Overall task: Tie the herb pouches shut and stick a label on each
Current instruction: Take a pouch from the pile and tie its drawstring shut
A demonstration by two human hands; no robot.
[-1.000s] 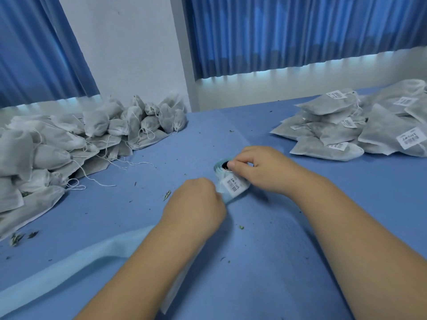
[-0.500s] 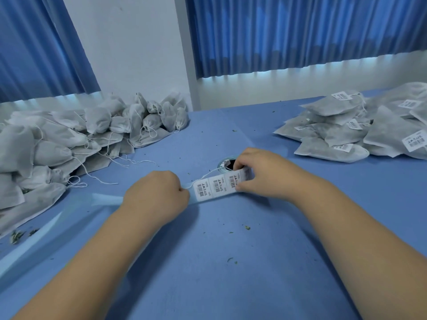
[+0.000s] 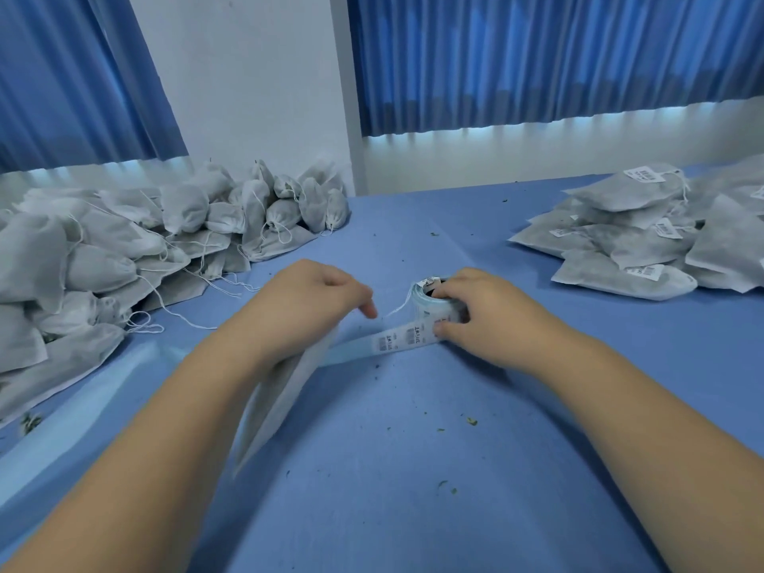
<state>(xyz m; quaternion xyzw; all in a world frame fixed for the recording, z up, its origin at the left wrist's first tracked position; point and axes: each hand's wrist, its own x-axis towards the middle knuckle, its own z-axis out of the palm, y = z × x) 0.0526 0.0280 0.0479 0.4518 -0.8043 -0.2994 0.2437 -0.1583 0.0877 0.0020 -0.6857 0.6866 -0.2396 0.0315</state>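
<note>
My left hand (image 3: pixel 314 299) is curled and grips a flat grey herb pouch (image 3: pixel 281 390), which hangs blurred below the wrist. A strip of barcode labels (image 3: pixel 401 337) on pale blue backing runs from under that hand to the label roll (image 3: pixel 428 293). My right hand (image 3: pixel 483 316) holds the roll against the blue table (image 3: pixel 413 469), fingers curled over it and thumb on the strip. A white drawstring (image 3: pixel 397 310) lies between the two hands.
A heap of unlabelled grey pouches (image 3: pixel 124 250) with loose strings fills the left side. Labelled pouches (image 3: pixel 645 241) are stacked at the right. Used blue backing strip (image 3: pixel 82 407) trails off to the lower left. Herb crumbs dot the cloth.
My left hand first pulled the label strip out to the left, then came back toward the roll, and the pouch now shows beneath it. My right hand stayed on the roll.
</note>
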